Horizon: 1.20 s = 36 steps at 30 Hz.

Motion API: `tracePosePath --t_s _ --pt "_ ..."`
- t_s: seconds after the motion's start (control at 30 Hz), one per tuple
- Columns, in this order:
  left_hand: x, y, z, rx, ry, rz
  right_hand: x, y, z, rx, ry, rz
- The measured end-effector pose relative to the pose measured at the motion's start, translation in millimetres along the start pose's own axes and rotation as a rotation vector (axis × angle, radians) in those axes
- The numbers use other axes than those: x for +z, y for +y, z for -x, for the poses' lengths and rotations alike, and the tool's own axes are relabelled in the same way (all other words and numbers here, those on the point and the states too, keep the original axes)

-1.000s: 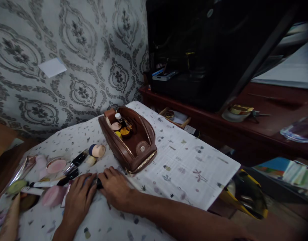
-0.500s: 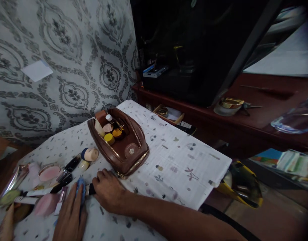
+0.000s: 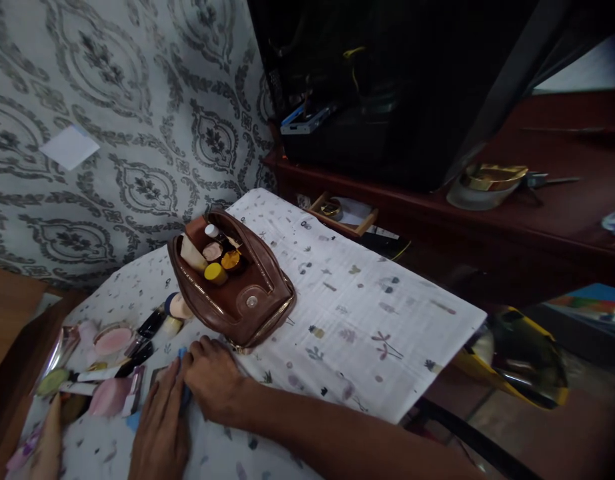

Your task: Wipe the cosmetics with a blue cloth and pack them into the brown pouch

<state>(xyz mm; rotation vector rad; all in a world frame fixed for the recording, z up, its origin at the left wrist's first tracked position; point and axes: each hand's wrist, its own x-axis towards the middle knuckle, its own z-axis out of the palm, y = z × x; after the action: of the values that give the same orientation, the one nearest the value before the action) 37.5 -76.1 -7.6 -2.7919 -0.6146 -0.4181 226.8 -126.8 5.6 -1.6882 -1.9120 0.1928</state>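
Both hands are low on the printed cloth (image 3: pixel 367 320), just in front of the brown leather pouch (image 3: pixel 247 293). The left hand (image 3: pixel 160 427) lies flat, palm down and fingers straight, its edge against a small blue item (image 3: pixel 182 352). This item sits between the two hands and is mostly covered by them. The right hand (image 3: pixel 215 380) is curled, knuckles up, pressed against the other side. I cannot tell whether its fingers actually pinch the item.

The pouch stands unzipped with its mouth upward, which looks like what keeps the yellow-capped jar (image 3: pixel 215 273) and its neighbours upright inside. To the left of the pouch, a pink compact (image 3: pixel 112 339), a makeup sponge (image 3: pixel 175 305) and a black tube (image 3: pixel 148 325) lie spread in a single layer, each one visible and close to the left hand.
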Motion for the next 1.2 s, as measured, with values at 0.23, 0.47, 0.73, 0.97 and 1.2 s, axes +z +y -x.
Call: tracePosePath --t_s 0.23,0.47,0.73,0.97,1.2 --pt "-1.3 -8.6 6.6 -0.148 -0.020 -0.149 2.2 1.9 -0.8 -0.014 -0.005 0.017" --pt "-4.2 -13.1 9.0 -0.258 -0.058 -0.224 -4.6 1.5 -0.6 0.001 -0.045 0.005" --pt "-27.4 -20.0 -8.3 -0.479 -0.286 -0.088 -10.0 -2.5 -2.0 0.072 -0.079 -0.029" --pt "-41.4 -65.4 -57.6 -0.522 -0.281 -0.013 -12.9 -3.3 -0.9 0.082 -0.086 -0.045" --pt "-5.7 -110.7 -92.7 -0.640 -0.432 -0.110 -7.3 -0.6 0.5 0.050 -0.061 -0.031"
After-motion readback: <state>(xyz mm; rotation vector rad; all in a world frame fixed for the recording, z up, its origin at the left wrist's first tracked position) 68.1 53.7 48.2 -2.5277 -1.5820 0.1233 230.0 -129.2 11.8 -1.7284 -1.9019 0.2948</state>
